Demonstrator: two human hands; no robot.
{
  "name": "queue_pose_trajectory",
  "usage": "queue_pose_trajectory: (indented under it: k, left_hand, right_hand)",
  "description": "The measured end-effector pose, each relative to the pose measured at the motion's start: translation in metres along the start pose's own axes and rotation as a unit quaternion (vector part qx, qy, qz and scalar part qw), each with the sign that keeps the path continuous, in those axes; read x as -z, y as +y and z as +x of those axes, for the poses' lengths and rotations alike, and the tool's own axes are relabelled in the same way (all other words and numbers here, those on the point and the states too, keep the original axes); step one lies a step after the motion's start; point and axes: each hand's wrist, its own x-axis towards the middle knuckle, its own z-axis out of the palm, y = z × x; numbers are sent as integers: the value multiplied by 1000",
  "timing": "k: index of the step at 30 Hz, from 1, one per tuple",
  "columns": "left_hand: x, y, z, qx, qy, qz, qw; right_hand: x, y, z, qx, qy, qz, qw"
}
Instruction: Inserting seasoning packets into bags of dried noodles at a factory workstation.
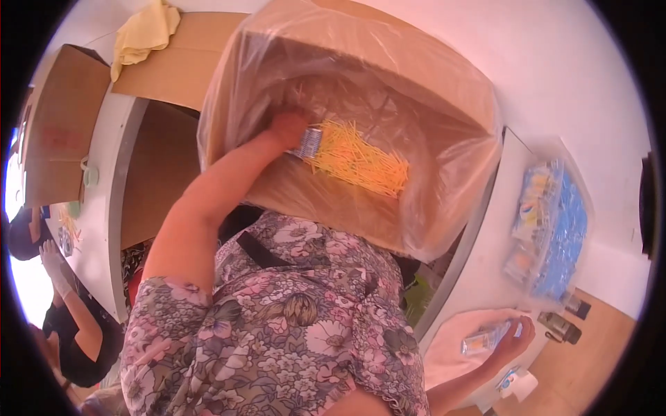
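My left hand [288,128] is down inside a large cardboard box lined with clear plastic [444,139]. It looks curled, but shadow blurs its fingers and I cannot make out what they hold. Touching or just beside it lies a small silvery striped packet [311,143]. A heap of thin yellow and orange sticks [364,163] spreads to the right of that packet on the liner. Far off to the lower right, my right hand [517,338] closes on the end of a clear plastic packet [479,341], which rests on a pink cloth [444,343].
A clear bag of blue and white packets [548,229] lies on the right table. Nearby are a dark green case [560,327] and a white paper piece [522,385]. A yellow cloth [146,35] drapes over cardboard at upper left. At far left, a gloved co-worker's hand [54,263] shows.
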Motion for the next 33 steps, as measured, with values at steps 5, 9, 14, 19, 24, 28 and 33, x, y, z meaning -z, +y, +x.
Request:
queue_pose_trajectory:
  k: [5, 9, 14, 19, 24, 28, 33]
  left_hand:
    - [22, -7, -7, 18, -3, -63, 998]
    - [10, -24, -1, -28, 36, -62, 997]
    - [12, -19, 1, -4, 92, -22, 996]
    - [35, -7, 4, -51, 184, -120, 974]
    - [97, 35, -22, -141, 84, -432, 887]
    - [103, 40, -32, -167, 29, -514, 841]
    - [89, 19, -34, -156, 108, -497, 847]
  right_hand:
    - [-8, -27, 21, 24, 22, 2, 999]
    - [-4, -35, 24, 34, 27, -5, 999]
    - [17, -59, 29, 25, 31, 27, 999]
    - [36, -135, 46, 109, 88, 182, 973]
    - [-38, -318, 83, 154, -148, 384, 898]
    - [-97, -411, 97, 299, -290, 304, 857]
    - [-165, -451, 88, 165, -476, 410, 760]
